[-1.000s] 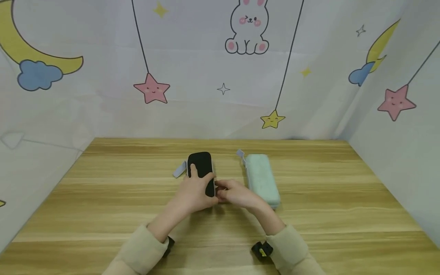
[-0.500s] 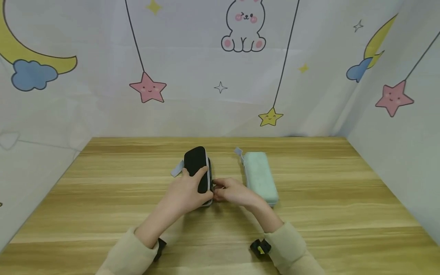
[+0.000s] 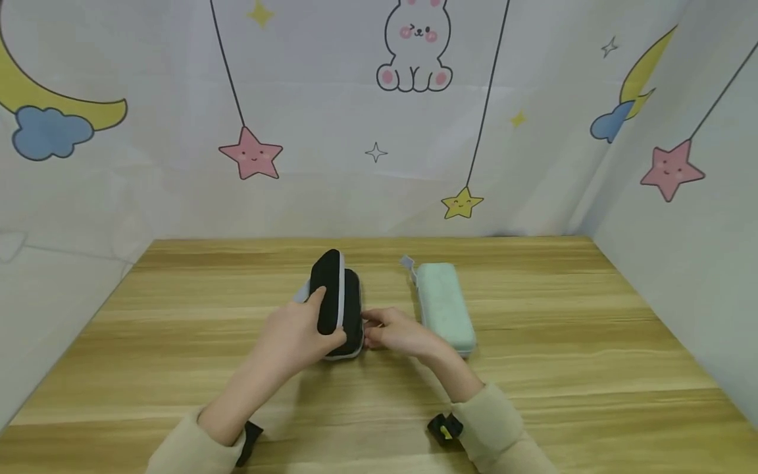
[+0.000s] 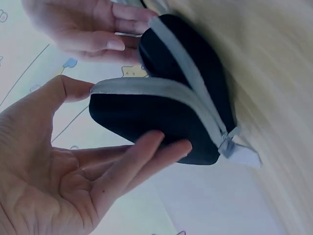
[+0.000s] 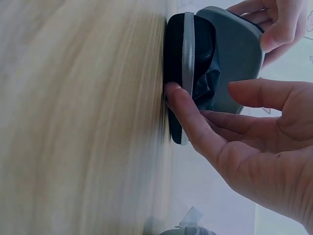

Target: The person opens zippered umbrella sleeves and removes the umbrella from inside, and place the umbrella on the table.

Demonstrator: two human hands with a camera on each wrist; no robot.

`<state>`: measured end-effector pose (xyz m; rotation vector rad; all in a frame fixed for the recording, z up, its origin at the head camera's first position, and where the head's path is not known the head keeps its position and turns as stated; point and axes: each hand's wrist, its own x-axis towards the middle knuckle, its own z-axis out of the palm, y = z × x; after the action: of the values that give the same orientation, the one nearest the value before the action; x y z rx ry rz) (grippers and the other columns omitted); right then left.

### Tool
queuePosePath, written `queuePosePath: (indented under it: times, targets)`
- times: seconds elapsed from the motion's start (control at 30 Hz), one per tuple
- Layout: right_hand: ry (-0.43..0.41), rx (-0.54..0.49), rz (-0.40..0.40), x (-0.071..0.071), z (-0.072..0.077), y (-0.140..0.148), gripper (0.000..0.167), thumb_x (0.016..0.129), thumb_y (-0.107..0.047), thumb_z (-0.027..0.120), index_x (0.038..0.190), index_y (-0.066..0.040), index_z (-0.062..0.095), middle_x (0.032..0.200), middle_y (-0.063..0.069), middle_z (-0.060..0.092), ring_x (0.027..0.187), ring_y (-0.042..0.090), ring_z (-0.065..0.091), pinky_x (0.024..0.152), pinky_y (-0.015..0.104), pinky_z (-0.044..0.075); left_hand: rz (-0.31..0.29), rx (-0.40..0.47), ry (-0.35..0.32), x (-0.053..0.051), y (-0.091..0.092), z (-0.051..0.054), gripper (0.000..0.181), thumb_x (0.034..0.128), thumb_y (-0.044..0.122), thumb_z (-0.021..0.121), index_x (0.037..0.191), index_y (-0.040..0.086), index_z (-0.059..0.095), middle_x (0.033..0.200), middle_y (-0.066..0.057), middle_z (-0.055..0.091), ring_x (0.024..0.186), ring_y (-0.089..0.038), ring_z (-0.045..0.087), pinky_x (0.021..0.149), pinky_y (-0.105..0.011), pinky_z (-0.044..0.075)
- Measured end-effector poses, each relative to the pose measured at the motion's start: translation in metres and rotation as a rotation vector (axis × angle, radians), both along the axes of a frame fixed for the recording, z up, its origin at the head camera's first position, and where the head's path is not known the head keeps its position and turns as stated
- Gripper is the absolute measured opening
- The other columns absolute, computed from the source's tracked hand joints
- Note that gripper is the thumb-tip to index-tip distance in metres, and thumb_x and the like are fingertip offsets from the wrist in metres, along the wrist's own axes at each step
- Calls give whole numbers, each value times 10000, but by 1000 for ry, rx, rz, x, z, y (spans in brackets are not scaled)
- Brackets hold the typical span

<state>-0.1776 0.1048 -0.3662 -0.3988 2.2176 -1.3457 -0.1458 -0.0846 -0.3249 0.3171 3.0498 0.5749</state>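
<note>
Mint case (image 3: 446, 307) lies near right hand (image 3: 398, 331) and black case (image 3: 332, 296).

Table (image 3: 592, 342) in front of me: yellow-brown wood grain, streaks running crosswise. Right of centre I have one pale green case (image 3: 446, 306) lying flat, grey tab (image 3: 408, 263) at its far left corner. Behind, I note white cloth (image 3: 326, 99), printed: winking rabbit (image 3: 417, 49), upper middle; smiling pink star (image 3: 251, 156) and yellow star (image 3: 462, 203) on drawn strings; at left, yellow moon (image 3: 44, 97) overlapped by blue cloud (image 3: 52, 133).
</note>
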Motion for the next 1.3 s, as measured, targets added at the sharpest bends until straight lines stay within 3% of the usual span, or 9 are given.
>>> queuePosePath:
  times: [0.33, 0.57, 0.8, 1.03, 1.3]
  targets:
    - [9, 13, -11, 0, 0, -2, 478, 963, -68, 459, 1414, 76, 397, 1130, 185, 618, 967, 210, 650, 857, 315, 547, 22, 67, 10, 8, -16, 8, 706, 806, 273, 630, 1392, -71, 439, 493, -1, 446, 442, -103, 322, 438, -251, 286]
    - [7, 9, -12, -1, 1, -3, 491, 953, -61, 467, 1419, 76, 390, 1175, 198, 612, 987, 201, 645, 867, 305, 544, 36, 70, -12, 12, -25, 11, 708, 795, 228, 619, 1389, -102, 418, 611, -62, 545, 507, -140, 414, 470, -269, 328]
    - [20, 19, -8, -2, -1, -5, 510, 946, -54, 471, 1426, 86, 371, 1193, 216, 610, 1001, 204, 648, 866, 306, 544, 52, 86, 31, 11, -31, 8, 620, 811, 176, 590, 1358, -81, 450, 635, -76, 579, 496, -154, 471, 451, -271, 357]
    - [37, 55, -32, -2, 0, -7, 493, 971, -94, 473, 1424, 78, 379, 1169, 197, 616, 993, 246, 662, 868, 338, 545, 81, 54, 63, 1, -38, 7, 264, 869, 201, 570, 985, -26, 637, 652, -72, 582, 499, -158, 454, 432, -273, 333]
    - [38, 94, -53, -1, 0, -11, 502, 980, -152, 500, 1425, 55, 395, 1166, 162, 633, 985, 239, 663, 850, 353, 540, 148, -19, 98, -14, -42, 9, 297, 901, 286, 607, 766, 23, 631, 614, -75, 552, 500, -189, 464, 408, -274, 315]
